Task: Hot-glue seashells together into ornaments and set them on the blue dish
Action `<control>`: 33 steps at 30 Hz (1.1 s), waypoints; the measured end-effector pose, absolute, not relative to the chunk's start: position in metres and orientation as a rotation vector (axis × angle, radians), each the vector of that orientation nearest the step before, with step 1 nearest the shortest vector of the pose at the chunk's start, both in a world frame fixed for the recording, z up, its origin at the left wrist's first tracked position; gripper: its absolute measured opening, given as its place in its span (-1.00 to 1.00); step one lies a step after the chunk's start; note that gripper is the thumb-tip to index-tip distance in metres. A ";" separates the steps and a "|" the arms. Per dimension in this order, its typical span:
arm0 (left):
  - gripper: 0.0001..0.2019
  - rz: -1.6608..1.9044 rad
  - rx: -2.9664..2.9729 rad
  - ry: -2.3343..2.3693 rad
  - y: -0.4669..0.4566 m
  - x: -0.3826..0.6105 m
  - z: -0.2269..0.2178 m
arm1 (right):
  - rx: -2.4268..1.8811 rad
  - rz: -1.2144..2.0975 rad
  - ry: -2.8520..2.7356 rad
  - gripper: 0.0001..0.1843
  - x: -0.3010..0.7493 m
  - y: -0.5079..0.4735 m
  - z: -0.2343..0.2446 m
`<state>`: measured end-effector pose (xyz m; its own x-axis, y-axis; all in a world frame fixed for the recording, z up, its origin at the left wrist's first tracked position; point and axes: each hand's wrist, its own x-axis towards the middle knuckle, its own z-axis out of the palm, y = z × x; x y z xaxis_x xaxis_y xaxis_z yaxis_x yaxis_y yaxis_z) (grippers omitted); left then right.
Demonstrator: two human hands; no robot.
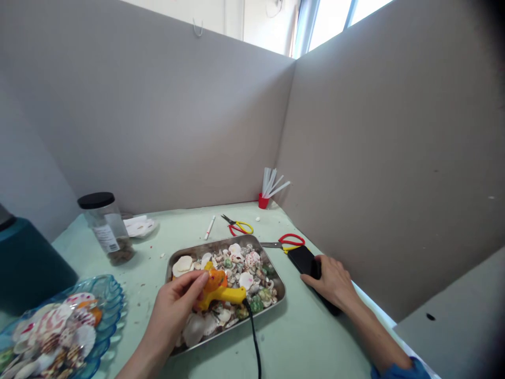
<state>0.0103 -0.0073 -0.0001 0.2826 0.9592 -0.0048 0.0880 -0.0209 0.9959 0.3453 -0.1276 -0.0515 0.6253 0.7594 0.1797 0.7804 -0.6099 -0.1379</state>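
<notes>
I see the left hand (178, 299) pinching 1 orange shell (218, 280) over the tray (282, 291). Just right of that grip is the glue gun's (232, 295) handle, pointing right. Farther off, the right hand (332, 280) touches a phone (301, 258); gripping, I can't tell.

a pale green worktop (303, 337) is bounded by a plain grey back partition (169, 116) and a similar right partition (386, 147), which meet in an upright corner (288, 110). a small hook (198, 35) hangs at the upper edge of the back partition; a white wall (213, 11) shows above it. at upper right, a window (330, 23) admits bright daylight, which lightens the right partition's upper edge.
</notes>
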 end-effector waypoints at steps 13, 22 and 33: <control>-0.54 0.922 1.401 1.083 -0.004 0.010 -0.004 | -2.403 -0.237 -1.365 -0.46 0.340 -0.163 -0.041; -0.59 0.919 1.449 1.072 -0.002 0.008 -0.008 | -2.295 -0.299 -1.467 -0.53 0.329 -0.181 -0.047; -0.58 0.945 1.449 1.114 0.002 0.006 -0.013 | -1.968 -0.240 -1.730 -0.55 0.259 -0.092 0.006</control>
